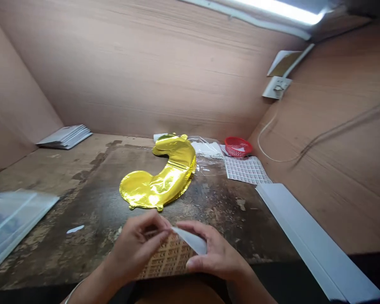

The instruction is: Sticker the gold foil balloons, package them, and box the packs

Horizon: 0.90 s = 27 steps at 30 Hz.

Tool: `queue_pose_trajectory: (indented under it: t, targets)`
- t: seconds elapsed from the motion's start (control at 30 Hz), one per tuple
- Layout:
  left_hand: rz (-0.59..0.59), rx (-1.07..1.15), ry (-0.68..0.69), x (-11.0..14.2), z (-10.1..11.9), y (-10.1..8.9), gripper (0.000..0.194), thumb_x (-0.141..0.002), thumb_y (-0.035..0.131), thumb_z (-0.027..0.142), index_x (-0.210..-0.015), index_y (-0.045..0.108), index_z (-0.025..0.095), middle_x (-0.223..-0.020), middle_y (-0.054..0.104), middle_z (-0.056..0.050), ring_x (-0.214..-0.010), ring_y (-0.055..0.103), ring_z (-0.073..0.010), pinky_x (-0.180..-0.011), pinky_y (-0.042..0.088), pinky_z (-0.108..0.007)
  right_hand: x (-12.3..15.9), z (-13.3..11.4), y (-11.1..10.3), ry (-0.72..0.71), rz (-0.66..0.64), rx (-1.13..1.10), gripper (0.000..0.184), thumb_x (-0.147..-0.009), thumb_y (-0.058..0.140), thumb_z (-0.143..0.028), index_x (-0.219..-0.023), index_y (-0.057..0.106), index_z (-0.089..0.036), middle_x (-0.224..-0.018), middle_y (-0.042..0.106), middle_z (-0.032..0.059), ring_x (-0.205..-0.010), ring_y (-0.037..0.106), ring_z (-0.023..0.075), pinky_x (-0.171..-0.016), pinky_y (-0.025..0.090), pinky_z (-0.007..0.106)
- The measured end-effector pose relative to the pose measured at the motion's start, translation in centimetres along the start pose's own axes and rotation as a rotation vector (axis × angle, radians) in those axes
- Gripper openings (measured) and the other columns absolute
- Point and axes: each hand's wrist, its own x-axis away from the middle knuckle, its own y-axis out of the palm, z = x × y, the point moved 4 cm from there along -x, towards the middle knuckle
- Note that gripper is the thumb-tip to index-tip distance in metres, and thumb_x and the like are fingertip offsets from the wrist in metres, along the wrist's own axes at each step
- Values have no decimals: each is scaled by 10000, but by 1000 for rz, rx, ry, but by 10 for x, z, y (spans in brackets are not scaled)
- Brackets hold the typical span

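The two hands work close together at the near edge of the desk (209, 202). The left hand (136, 242) pinches the pointed tip of a piece of white paper (194, 241) between thumb and forefinger. The right hand (220, 251) holds the wider end of that paper, its thumb below and its fingers along the upper side. Between and beneath the hands is a brownish sheet (167, 257) printed with a grid of small marks; whether the white paper is part of this sheet, I cannot tell.

Just beyond the hands lies a shiny gold foil balloon (172, 177), curved like a hook, flat on the desk. Left of it, nearer the edge, is a small white scrap (75, 229). Clear plastic bags (15, 223) lie at the left edge, and a pile of white cards (66, 136) sits farther back against the wall.

Behind the balloon, to the right, are white papers in clear plastic (207, 148), a red basket (238, 145) and, in front of the basket, a whitish printed sheet (247, 170). A long white board (316, 236) runs along the right side, below a socket (277, 87) on the wall.
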Motion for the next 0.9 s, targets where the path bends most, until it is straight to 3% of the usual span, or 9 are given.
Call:
queue_pose_trajectory:
  t: [0.1, 0.17, 0.27, 0.4, 0.53, 0.6, 0.77, 0.9]
  targets:
    - [283, 125, -133, -14, -3, -6, 317, -721, 768, 411, -717, 575, 159, -660, 632, 5, -579, 587, -117, -528, 483, -201, 6, 14, -15, -70, 93, -253, 624, -668, 810, -481, -1196, 655, -188, -1113, 709, 95, -1059, 644, 268, -953, 475, 415]
    - [394, 182, -166, -26, -7, -3, 388, -639, 812, 443, -693, 554, 157, -579, 575, 39, -503, 516, -86, -468, 426, -177, 13, 29, -21, -54, 139, -316, 496, -715, 771, -497, -1081, 700, -171, -1003, 733, 85, -941, 674, 240, -912, 489, 411]
    - [394, 274, -195, -44, -16, 16, 422, -545, 852, 411, -686, 554, 147, -573, 576, 43, -512, 512, -76, -477, 408, -160, 22, 48, -27, 39, 241, -307, 418, -740, 747, -504, -978, 722, -161, -928, 739, 80, -834, 679, 221, -853, 509, 405]
    - [377, 388, -227, -63, -24, 37, 461, -503, 849, 422, -719, 538, 159, -563, 581, 45, -497, 524, -93, -471, 426, -184, 29, 52, -55, 122, 443, -305, 444, -658, 796, -533, -885, 709, -162, -777, 728, 50, -667, 650, 183, -676, 530, 334]
    - [401, 410, -212, -77, -27, 40, 474, -503, 840, 416, -762, 527, 171, -554, 570, 58, -480, 522, -96, -460, 435, -193, 31, 44, -79, 176, 339, -271, 405, -707, 769, -518, -839, 714, -139, -721, 712, 40, -637, 633, 150, -612, 512, 272]
    - [400, 411, -207, -83, -29, 40, 478, -498, 847, 399, -777, 533, 170, -557, 573, 57, -479, 524, -93, -458, 430, -188, 32, 40, -87, 171, 359, -310, 375, -697, 790, -480, -824, 719, -134, -707, 709, 34, -619, 624, 135, -586, 505, 248]
    - [399, 417, -204, -88, -34, 39, 520, -496, 859, 405, -825, 533, 169, -622, 598, 51, -519, 563, -91, -482, 448, -178, 37, 40, -107, 123, 569, -462, 343, -610, 848, -406, -753, 706, -128, -663, 699, 45, -543, 611, 140, -520, 503, 253]
    - [394, 388, -257, -82, -38, 38, 550, -514, 854, 441, -864, 530, 167, -615, 591, 56, -521, 592, -104, -493, 478, -196, 36, 42, -160, 0, 918, -488, 290, -678, 777, -380, -842, 675, -164, -690, 704, 37, -569, 642, 176, -514, 531, 292]
